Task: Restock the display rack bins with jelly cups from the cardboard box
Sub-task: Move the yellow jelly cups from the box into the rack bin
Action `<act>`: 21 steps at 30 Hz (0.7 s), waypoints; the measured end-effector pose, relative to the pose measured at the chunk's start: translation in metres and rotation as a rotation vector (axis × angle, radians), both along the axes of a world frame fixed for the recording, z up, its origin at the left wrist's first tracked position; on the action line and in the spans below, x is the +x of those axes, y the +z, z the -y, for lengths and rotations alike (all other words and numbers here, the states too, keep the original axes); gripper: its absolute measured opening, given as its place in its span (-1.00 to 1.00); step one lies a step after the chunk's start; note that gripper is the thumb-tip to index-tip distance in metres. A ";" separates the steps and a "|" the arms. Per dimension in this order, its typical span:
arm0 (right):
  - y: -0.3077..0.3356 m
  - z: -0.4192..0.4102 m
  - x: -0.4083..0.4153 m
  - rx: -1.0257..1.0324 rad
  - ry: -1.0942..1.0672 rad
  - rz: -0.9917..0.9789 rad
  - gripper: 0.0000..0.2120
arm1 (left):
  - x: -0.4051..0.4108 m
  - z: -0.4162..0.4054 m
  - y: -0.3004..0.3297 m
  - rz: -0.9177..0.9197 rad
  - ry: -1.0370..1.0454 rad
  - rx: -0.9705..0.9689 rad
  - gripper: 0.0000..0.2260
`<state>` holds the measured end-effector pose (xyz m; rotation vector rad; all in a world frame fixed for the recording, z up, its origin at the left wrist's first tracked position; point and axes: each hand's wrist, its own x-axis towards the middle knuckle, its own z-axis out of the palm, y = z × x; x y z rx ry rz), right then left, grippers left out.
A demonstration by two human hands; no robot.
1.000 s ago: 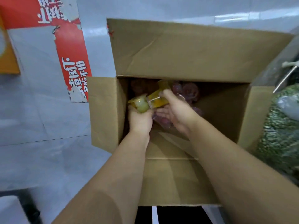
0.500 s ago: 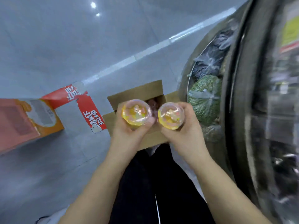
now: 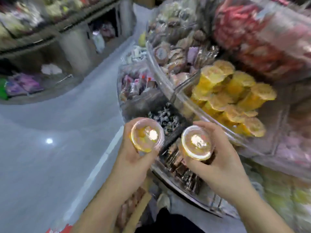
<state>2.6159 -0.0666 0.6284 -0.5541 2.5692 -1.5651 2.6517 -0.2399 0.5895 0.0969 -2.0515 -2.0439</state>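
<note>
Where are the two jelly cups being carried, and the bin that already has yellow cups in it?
Left-hand jelly cup (image 3: 147, 134), head view, on its clear lid.
Right-hand jelly cup (image 3: 196, 142), head view, on its lid.
Yellow-cup bin (image 3: 188, 103), head view, on its clear front wall.

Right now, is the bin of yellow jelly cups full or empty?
Nearly full: yellow foil-lidded jelly cups are piled above the clear plastic bin's rim.

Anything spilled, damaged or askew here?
Nothing stands out. Left hand and right hand each hold one sealed jelly cup; yellow cups lie jumbled in their clear bin. Blur hides finer detail.
</note>
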 end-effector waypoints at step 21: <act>0.021 -0.094 -0.092 0.179 -0.255 -0.079 -0.40 | -0.142 -0.090 0.052 -0.085 -0.353 -0.515 -0.48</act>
